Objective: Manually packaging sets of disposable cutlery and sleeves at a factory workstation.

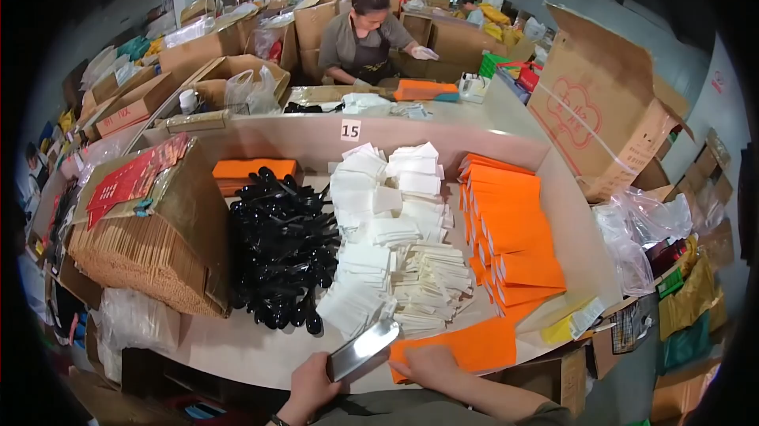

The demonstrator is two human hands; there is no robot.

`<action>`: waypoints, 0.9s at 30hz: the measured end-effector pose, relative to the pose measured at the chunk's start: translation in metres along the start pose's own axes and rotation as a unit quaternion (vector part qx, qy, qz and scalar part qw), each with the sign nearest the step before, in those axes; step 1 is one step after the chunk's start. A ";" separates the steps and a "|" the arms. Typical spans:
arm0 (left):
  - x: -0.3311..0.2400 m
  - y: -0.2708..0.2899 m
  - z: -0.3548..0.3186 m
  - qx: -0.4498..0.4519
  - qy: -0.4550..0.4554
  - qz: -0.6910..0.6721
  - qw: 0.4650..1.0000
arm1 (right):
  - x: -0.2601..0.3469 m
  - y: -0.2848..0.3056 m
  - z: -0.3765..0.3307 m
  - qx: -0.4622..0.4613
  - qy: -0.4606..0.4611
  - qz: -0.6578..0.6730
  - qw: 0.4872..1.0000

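My left hand (pixel 311 386), at the front edge of the table, is closed around the lower end of a flat, shiny silver slab with rounded corners, like a phone (pixel 365 352). Just right of it, my right hand (pixel 427 364) grips the left end of an orange paper sleeve (pixel 486 343) lying on the table; its fingertips are partly hidden. Beyond the hands lie a heap of black plastic spoons (pixel 281 252), stacks of white paper packets (pixel 360 268) and cream-coloured packets (pixel 431 284). More orange sleeves (pixel 506 220) are piled on the right.
A cardboard box (pixel 186 216) packed with thin tan pieces stands at the left. Low walls (pixel 443 137) border the table at the back and right. A co-worker (pixel 370 39) works behind it. A large open carton (pixel 593 102) rises at the right.
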State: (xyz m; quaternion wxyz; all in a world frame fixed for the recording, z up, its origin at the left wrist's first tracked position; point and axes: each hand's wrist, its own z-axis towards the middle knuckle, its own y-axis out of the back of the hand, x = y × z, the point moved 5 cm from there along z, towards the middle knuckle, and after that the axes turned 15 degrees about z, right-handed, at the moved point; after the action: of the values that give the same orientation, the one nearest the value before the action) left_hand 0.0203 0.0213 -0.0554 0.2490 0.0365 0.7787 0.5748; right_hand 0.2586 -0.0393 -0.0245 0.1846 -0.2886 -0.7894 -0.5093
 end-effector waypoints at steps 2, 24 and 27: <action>-0.007 -0.002 -0.008 -0.036 -0.053 -0.021 0.998 | 0.013 0.001 -0.001 -0.063 0.050 -0.051 0.995; 0.014 0.045 -0.004 -0.166 -0.184 0.011 0.969 | 0.008 0.067 0.032 -0.229 0.050 0.058 0.970; 0.063 0.030 -0.002 -0.196 -0.077 0.041 0.977 | -0.052 0.084 0.049 -0.264 -0.019 -0.009 0.964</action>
State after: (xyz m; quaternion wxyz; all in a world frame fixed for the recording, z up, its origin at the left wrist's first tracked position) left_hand -0.0422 0.0513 -0.0494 0.2869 0.0627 0.6276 0.7210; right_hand 0.3526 0.0175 -0.0163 0.0826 -0.3293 -0.6330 -0.6957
